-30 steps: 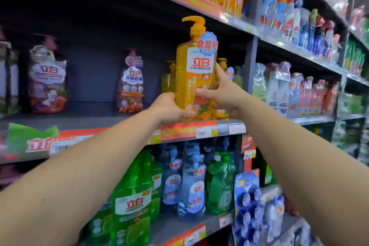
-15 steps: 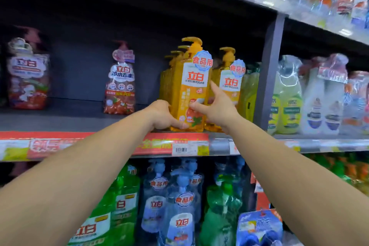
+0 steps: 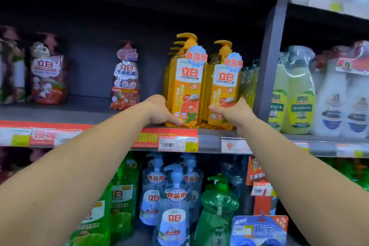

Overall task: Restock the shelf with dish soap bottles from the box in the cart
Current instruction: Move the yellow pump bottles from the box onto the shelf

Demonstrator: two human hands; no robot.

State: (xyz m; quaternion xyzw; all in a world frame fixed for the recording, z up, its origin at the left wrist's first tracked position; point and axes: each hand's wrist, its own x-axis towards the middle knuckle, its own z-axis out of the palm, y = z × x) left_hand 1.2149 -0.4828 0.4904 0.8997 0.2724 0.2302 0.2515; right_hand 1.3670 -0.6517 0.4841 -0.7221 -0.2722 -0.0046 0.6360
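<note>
Two orange dish soap pump bottles stand upright side by side at the front of the middle shelf (image 3: 209, 142). My left hand (image 3: 159, 111) wraps the lower left side of the left orange bottle (image 3: 186, 88). My right hand (image 3: 233, 114) grips the base of the right orange bottle (image 3: 224, 90). More orange bottles stand in a row behind the left one. The box and cart are out of view.
Red refill pouches (image 3: 124, 78) stand to the left on the same shelf, with bare shelf between. A grey upright post (image 3: 267, 62) borders the right. Pale green and white bottles (image 3: 299, 98) fill the neighbouring bay. Blue and green bottles (image 3: 175, 201) sit below.
The orange bottle came down from above the shelf edge and now stands on the shelf. My right hand moved from that bottle to the neighbouring bottle on the right.
</note>
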